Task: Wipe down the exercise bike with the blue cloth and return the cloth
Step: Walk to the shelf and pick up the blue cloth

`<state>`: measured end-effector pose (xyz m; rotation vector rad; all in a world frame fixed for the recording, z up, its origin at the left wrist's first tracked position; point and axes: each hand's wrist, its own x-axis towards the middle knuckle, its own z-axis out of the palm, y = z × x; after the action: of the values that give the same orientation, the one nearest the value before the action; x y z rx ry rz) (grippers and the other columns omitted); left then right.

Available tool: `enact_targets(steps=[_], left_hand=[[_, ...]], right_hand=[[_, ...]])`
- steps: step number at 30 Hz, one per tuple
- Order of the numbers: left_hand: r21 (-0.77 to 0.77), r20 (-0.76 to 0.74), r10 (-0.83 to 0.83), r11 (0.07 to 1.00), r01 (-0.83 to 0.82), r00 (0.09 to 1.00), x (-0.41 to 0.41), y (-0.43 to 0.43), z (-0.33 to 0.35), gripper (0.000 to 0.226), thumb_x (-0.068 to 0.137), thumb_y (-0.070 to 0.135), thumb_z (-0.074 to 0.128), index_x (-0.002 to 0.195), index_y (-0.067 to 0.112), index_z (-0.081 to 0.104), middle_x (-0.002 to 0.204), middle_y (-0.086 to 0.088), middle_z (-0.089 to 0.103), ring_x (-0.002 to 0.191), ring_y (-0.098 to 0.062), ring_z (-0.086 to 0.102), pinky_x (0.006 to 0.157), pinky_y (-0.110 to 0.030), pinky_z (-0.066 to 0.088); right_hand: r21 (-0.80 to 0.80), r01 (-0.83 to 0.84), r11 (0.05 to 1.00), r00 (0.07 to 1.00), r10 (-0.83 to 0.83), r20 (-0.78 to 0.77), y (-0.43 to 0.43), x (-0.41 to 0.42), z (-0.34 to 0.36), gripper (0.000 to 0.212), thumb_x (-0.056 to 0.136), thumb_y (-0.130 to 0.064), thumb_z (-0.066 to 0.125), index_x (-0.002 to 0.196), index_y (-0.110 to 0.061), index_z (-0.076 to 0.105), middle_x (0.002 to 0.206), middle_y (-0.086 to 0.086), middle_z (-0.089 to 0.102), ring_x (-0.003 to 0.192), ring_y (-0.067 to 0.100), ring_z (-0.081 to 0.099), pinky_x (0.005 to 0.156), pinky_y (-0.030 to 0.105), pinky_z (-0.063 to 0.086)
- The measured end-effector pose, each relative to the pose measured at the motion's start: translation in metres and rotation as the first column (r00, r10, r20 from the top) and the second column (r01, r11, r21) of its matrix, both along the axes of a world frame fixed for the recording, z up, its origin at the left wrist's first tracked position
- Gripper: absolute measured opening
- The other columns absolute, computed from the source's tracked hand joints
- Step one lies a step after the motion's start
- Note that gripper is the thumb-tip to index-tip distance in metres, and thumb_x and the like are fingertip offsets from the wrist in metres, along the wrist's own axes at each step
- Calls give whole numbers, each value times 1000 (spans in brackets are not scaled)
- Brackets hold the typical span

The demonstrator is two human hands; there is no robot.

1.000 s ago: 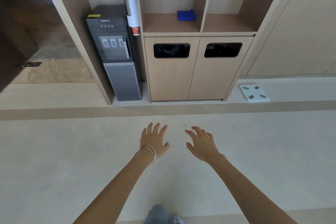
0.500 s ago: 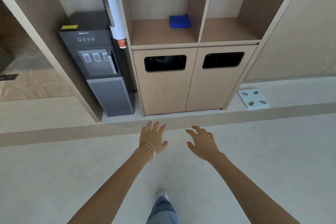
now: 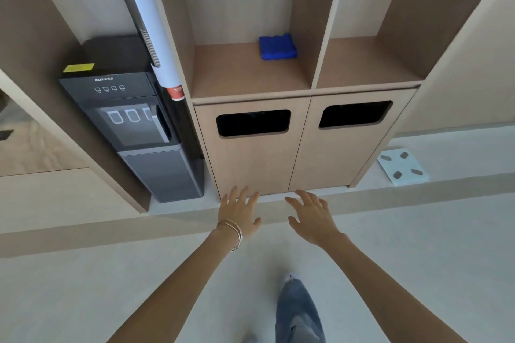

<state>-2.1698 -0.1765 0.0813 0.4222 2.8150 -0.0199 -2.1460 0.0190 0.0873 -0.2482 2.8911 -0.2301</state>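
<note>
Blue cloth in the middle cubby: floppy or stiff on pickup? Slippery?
Probably floppy: the blue cloth lies folded with soft rounded edges, so it may unfold when lifted. Likely light, being a small fabric pad. Its plush-looking surface suggests easy grip, not slippery.

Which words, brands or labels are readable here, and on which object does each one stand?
"AUX": brand on the front of the black water dispenser; the characters after it are blurred.
Yellow sticker on the dispenser's top: no text readable.
Red cup below the cup tube: print too blurred.
Button captions on the dispenser: too small.
</note>
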Motion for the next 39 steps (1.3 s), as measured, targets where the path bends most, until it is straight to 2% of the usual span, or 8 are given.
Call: enact_targets(steps=[12, 19, 29, 35, 39], left_hand=[[70, -107, 156, 986, -149, 982, -151, 50, 29, 67, 91, 44, 41, 147, 26, 8, 157, -3, 5, 143, -32, -1, 117, -47, 9], [132, -85, 231, 967, -219, 969, -206, 58, 32, 67, 90, 44, 42, 147, 26, 11, 157, -4, 9, 143, -31, 2, 117, -46, 11], [120, -158, 239, 968, -222, 958, -323, 21, 40, 66, 89, 44, 44, 146, 26, 15, 154, -4, 17, 141, -34, 9, 115, -45, 14], [108, -189, 168, 983, -150, 968, -384, 21, 40, 65, 88, 41, 47, 144, 26, 19, 142, -5, 35, 130, -32, 26, 105, -43, 27], [120, -161, 149, 984, -131, 976, -408, 30, 34, 66, 88, 42, 47, 145, 26, 19, 143, -5, 34, 128, -31, 28, 103, -42, 29]], right_hand=[[79, -175, 981, 979, 182, -87, 43, -184, 18, 53, 93, -36, 44, 143, -26, 28, 152, 3, 20, 140, 25, 14, 112, 46, 22], [122, -234, 965, 968, 243, -62, 49, -257, 19, 53, 94, -35, 43, 144, -26, 27, 152, 5, 18, 141, 26, 12, 111, 47, 22], [86, -207, 975, 951, 221, -217, 19, -378, 34, 49, 91, -29, 49, 139, -24, 38, 146, 7, 32, 134, 27, 27, 106, 45, 29], [45, -124, 991, 963, 132, -236, 9, -432, 37, 47, 90, -25, 50, 136, -27, 39, 138, 6, 38, 124, 29, 34, 99, 48, 32], [60, -127, 990, 964, 138, -227, 8, -453, 29, 49, 90, -26, 49, 138, -26, 36, 138, 7, 38, 124, 30, 36, 97, 49, 34]])
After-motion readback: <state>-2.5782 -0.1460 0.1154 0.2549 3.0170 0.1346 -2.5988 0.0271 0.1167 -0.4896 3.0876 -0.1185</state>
